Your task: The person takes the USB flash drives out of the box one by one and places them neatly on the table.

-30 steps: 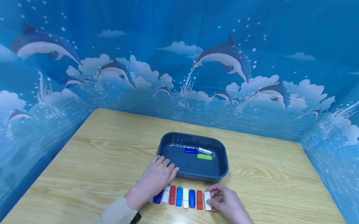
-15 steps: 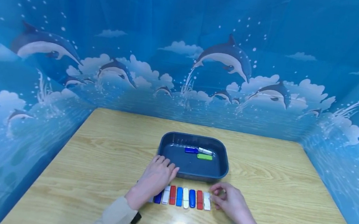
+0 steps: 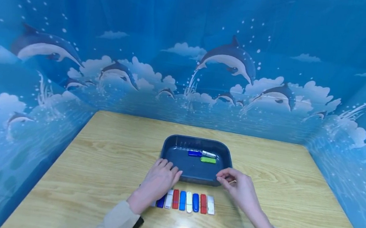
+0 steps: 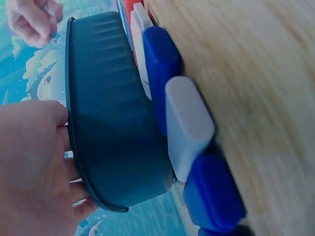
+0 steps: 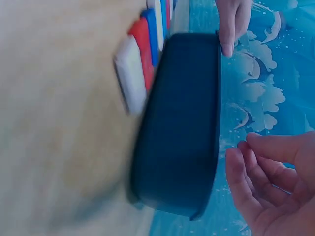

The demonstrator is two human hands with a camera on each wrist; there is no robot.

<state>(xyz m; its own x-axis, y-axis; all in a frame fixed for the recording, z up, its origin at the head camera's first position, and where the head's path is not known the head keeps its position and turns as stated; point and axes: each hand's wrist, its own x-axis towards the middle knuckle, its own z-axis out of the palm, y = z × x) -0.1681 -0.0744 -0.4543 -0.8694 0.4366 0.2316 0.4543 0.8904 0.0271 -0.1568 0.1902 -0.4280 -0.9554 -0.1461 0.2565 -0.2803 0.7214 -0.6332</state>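
A row of USB flash drives in white, red and blue lies on the table, with a white flash drive (image 3: 211, 205) at its right end and a red flash drive (image 3: 203, 204) beside it. Behind the row stands a dark blue tray (image 3: 192, 180). My left hand (image 3: 161, 175) rests on the tray's front left rim, its fingers over the edge; its forearm hides the row's left end. My right hand (image 3: 237, 184) hovers at the front right corner of the tray. Its fingers (image 5: 256, 172) are loosely bent, and nothing shows between thumb and fingertips.
Inside the tray lie a blue flash drive (image 3: 194, 153), a white-silver one (image 3: 209, 154) and a green one (image 3: 208, 160). The wooden table (image 3: 115, 140) is enclosed at back and sides by a dolphin-print curtain (image 3: 157, 103).
My right hand has let go of the white flash drive at the row's right end and moved up and away to the tray's corner. The left hand has stayed put.
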